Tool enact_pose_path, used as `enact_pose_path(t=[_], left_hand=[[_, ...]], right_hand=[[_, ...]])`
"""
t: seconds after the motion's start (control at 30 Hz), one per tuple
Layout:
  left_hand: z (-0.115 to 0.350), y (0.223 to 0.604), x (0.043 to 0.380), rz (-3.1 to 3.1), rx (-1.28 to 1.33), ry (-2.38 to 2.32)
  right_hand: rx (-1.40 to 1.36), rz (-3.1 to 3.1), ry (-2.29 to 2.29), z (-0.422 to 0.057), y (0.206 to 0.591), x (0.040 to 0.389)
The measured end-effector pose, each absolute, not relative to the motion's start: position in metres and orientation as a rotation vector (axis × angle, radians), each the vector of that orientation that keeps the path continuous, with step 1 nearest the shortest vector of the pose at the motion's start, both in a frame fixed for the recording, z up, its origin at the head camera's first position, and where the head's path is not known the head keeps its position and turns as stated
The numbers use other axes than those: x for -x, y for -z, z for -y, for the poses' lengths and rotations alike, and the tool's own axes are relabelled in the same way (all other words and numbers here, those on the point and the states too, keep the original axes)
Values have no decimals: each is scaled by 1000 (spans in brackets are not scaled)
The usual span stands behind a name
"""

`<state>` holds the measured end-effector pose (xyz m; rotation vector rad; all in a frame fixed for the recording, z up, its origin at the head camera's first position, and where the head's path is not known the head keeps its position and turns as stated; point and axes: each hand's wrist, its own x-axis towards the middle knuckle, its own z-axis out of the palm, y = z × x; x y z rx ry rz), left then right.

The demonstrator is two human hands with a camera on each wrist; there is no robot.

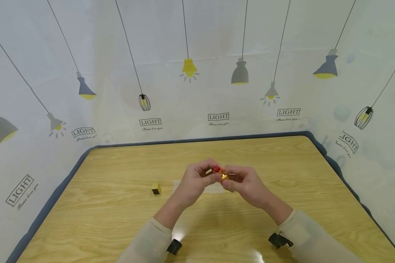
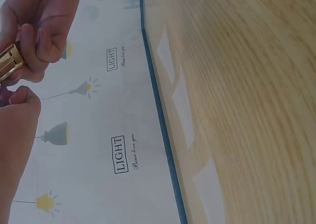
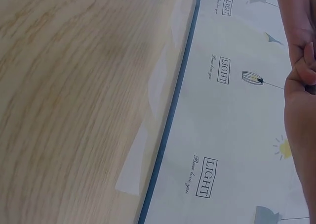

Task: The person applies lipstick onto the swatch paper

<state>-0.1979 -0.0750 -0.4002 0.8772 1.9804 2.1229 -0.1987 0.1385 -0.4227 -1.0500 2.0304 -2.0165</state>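
Over the middle of the table, both hands meet at a small gold lipstick [image 1: 224,177] with a red tip [image 1: 217,169]. My left hand [image 1: 197,179] pinches it from the left with thumb and fingers, close beside the red end. From the other side my right hand [image 1: 247,182] grips its gold part between thumb and curled fingers. A shiny gold side of the lipstick [image 2: 10,61] shows in the left wrist view, by the right hand's fingers [image 2: 34,51]. The right wrist view hides it behind the hands. A square gold cap [image 1: 155,188] with a dark end stands to the left.
Beneath the hands, pale strips of paper [image 1: 214,188] lie on the wooden table [image 1: 118,219]; several [image 2: 182,110] show in the left wrist view. A dark blue edging [image 1: 200,139] runs along the back, against a white curtain printed with lamps [image 1: 184,98].
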Motion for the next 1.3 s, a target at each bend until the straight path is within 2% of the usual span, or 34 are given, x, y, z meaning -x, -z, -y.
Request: enact_pose_path(t=[0.47,0.67,0.97,1.3], left_hand=[[68,397,192,-2039,-622,-2216],[71,400,193,-1997,-586,-2248],[81,402,191,-2040,-601,-2210],[105,403,193,-2356,-413,-2027]], right_hand=[[947,-2224,1978,-134,415,194],[846,-2023,2001,-132,416,195],[520,-1698,2036,-128,413,198],[462,-1670,2140,-125,408,212]])
